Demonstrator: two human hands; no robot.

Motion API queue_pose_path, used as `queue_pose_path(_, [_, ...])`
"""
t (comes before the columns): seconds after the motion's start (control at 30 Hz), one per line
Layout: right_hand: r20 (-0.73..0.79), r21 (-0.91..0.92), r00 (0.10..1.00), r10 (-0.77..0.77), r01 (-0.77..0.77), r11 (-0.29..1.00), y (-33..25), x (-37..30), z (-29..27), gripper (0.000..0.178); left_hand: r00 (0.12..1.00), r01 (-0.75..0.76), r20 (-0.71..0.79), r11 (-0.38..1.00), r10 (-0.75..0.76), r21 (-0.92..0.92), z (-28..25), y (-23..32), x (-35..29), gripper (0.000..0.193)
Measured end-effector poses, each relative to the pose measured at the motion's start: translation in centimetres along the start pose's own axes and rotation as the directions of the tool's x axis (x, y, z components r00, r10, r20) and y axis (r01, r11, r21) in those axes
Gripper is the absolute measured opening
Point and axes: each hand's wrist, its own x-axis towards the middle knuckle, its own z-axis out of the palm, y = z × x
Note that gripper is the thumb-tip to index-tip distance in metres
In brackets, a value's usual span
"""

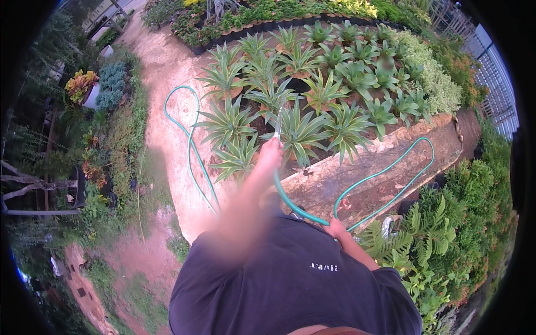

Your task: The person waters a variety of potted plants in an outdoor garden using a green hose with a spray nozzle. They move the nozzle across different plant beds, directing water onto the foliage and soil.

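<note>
My left hand point(271, 153) is closed around the end of a green garden hose point(286, 199), arm stretched forward over the plants. From a whitish tip point(277, 133) above the fist, a pale streak that looks like water points away toward the potted spiky plants point(301, 129), whose leaves are striped green and yellow. Lower and to the right, close to my body, my right hand point(336, 229) grips the same hose farther along. Between the two hands the hose sags in a curve. Part of my left forearm is blurred.
Hose loops lie on the pale path point(167, 139) at left and on the brown ground strip point(385, 192) at right. Broad-leaved green plants point(357, 78) stand farther back. Ferns and bushes point(441, 240) crowd my right; a white pot point(91, 96) with reddish leaves stands far left.
</note>
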Motion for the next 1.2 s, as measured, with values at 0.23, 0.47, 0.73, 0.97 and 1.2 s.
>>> queue_pose_path(0.23, [-0.015, -0.008, 1.0, -0.016, 0.016, 1.0, 0.7, 0.1, 1.0, 0.059, 1.0, 0.029, 0.008, 1.0, -0.029, 0.006, -0.4, -0.7, -0.5, 0.04])
queue_pose_path(0.47, [-0.031, 0.013, 0.999, -0.026, 0.026, 1.0, 1.7, 0.9, 2.0, 0.056, 1.0, 0.027, -0.005, 0.999, -0.027, -0.018, -0.3, -0.8, -0.5, 0.04])
queue_pose_path(0.73, [-0.002, 0.025, 1.0, -0.002, 0.002, 1.0, 0.6, -0.1, 1.0, 0.055, 1.0, 0.013, 0.002, 1.0, -0.013, -0.014, -0.3, -0.8, -0.6, 0.04])
queue_pose_path(0.97, [0.025, 0.018, 0.999, 0.023, -0.024, 1.0, -0.3, -0.7, 0.0, 0.056, 1.0, 0.023, -0.011, 1.0, -0.023, -0.02, -0.5, -0.6, -0.7, 0.04])
queue_pose_path(1.2, [0.012, -0.002, 0.999, 0.038, -0.038, 0.999, 0.1, 0.3, 0.5, 0.06, 1.0, 0.009, -0.028, 0.999, -0.01, -0.031, -1.0, -0.6, -1.0, 0.04])
